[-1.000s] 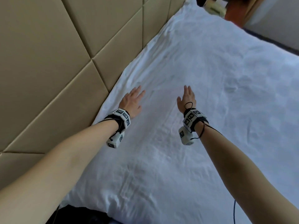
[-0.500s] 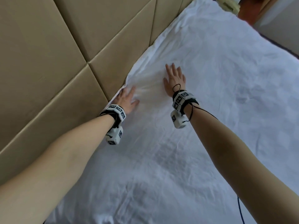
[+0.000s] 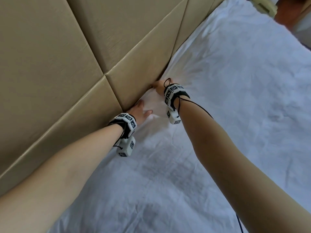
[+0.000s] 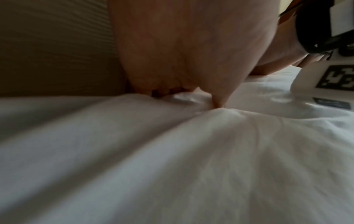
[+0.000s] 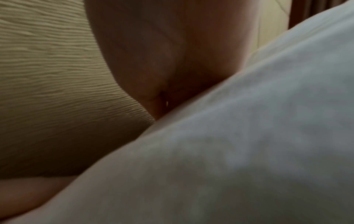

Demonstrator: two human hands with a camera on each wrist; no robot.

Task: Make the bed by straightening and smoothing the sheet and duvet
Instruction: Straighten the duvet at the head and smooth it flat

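A white sheet [image 3: 218, 115] covers the mattress and is creased near me. Both hands are at its edge where it meets the tan padded headboard [image 3: 84, 64]. My left hand [image 3: 140, 110] lies palm down, its fingers pushed into the gap under the headboard and its thumb spread on the cloth. In the left wrist view the left hand [image 4: 191, 60] presses its thumb into a fold of the sheet [image 4: 172, 151]. My right hand [image 3: 158, 86] is a little farther along the same gap. In the right wrist view the right hand [image 5: 162, 60] has its fingers hidden between the headboard [image 5: 47, 75] and the sheet [image 5: 249, 136].
The headboard rises on the left for the whole length of the bed. A cream object [image 3: 264, 5] and a reddish-brown surface [image 3: 292, 12] lie beyond the far corner. A dark cable [image 3: 239, 222] hangs by my right forearm.
Both hands slid left across the sheet from the middle of the bed to the headboard. Their fingers, flat and visible before, are now down in the gap.
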